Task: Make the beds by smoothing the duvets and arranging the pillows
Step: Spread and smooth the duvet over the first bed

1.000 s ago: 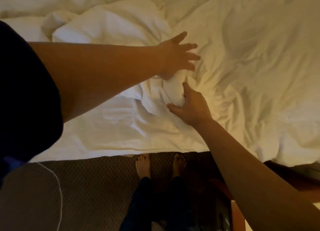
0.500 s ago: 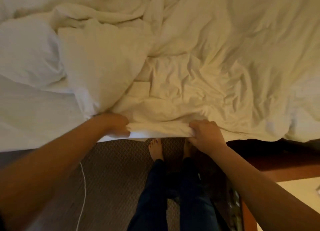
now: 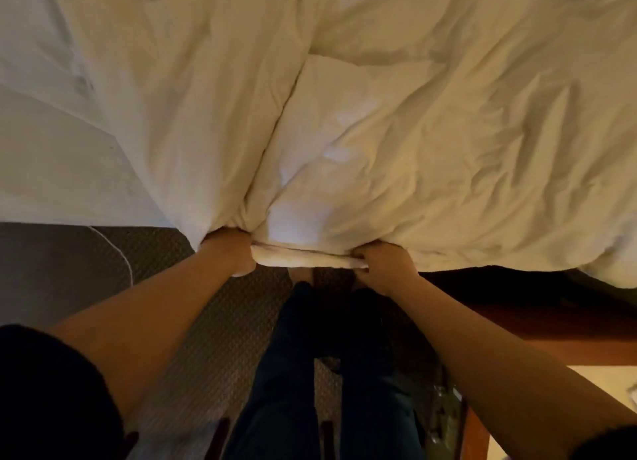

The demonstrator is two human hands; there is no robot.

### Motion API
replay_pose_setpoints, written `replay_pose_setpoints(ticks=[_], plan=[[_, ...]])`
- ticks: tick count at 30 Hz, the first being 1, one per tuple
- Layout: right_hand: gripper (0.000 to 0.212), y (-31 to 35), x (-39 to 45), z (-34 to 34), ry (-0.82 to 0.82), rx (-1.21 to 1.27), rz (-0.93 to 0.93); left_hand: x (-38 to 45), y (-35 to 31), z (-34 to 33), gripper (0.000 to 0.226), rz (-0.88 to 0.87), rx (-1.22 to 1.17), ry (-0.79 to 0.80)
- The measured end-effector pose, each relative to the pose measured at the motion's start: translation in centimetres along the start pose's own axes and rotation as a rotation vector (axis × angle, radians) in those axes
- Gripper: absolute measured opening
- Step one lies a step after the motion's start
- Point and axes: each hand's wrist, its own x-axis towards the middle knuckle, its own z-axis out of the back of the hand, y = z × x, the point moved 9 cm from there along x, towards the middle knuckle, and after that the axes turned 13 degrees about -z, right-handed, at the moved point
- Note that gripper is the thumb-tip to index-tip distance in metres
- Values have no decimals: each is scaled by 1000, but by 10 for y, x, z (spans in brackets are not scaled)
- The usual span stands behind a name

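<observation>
White and heavily creased, the duvet (image 3: pixel 431 142) covered most of the bed, its near edge bunched into a thick roll at the bedside. Both hands gripped that rolled edge: the left hand (image 3: pixel 229 252) had its fingers curled into the fabric where a deep fold ran up the cover, and the right hand (image 3: pixel 382 264) clutched the roll a little way along, knuckles up. Between the two hands the edge stretched taut and nearly level. To the left of the fold a flatter white bed sheet (image 3: pixel 51 170) lay exposed, reaching the mattress edge.

Below the bed, patterned brown carpet (image 3: pixel 213 328) spread across the floor, with a thin white cord (image 3: pixel 117 249) curving over it near the sheet. Dark trousers (image 3: pixel 286 373) showed between the forearms, directly under the held edge. A dark short sleeve (image 3: pixel 44 390) filled the lower left corner. Reddish wooden furniture (image 3: pixel 537 335) stood to the right, just under the overhanging duvet; what it was could not be told.
</observation>
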Motion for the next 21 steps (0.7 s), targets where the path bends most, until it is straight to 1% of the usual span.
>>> replay_pose_setpoints(ticks=[2, 3, 4, 5, 6, 7, 8, 9, 10, 12, 14, 15, 16, 17, 18, 19, 20, 21], plan=[[56, -6, 12, -12, 79, -2, -14, 6, -3, -12, 42, -10, 22, 52], [58, -9, 14, -16, 110, 2, -26, 9, 0, -19, 45, 2, 67, 94], [56, -12, 14, -18, 124, 22, -37, 11, 2, -26, 52, 18, 127, 146], [54, -15, 12, -17, 130, 52, -46, 13, 6, -37, 64, 32, 188, 215], [51, -18, 9, -15, 127, 90, -47, 11, 7, -48, 75, 32, 258, 319], [48, -22, 4, -9, 113, 135, -44, 3, 6, -56, 76, 37, 288, 452], [44, -27, -3, -1, 84, 185, -35, -6, 2, -61, 66, 46, 287, 582], [39, -33, -10, 9, 39, 237, -25, -11, -7, -59, 57, 41, 240, 639], [34, -40, -17, 22, -25, 290, -13, -14, -20, -50, 54, 24, 167, 634], [25, -60, -33, 53, -196, 399, 12, -16, -56, -16, 58, -36, 23, 521], [20, -91, -47, 86, -396, 481, -18, -12, -90, 24, 57, -70, -225, 346], [21, -110, -52, 102, -482, 502, -65, -8, -104, 44, 56, -118, -346, 243], [23, -130, -57, 116, -554, 515, -136, -7, -120, 67, 52, -203, -435, 149], [26, -150, -61, 130, -622, 523, -215, -7, -134, 90, 44, -291, -495, 57], [30, -168, -65, 143, -697, 527, -280, -8, -140, 118, 35, -356, -602, -107], [36, -181, -70, 158, -787, 521, -313, -12, -139, 149, 29, -374, -690, -319], [43, -187, -72, 175, -880, 495, -310, -19, -135, 180, 26, -384, -704, -535], [49, -187, -70, 192, -957, 446, -272, -28, -135, 210, 25, -402, -665, -734]])
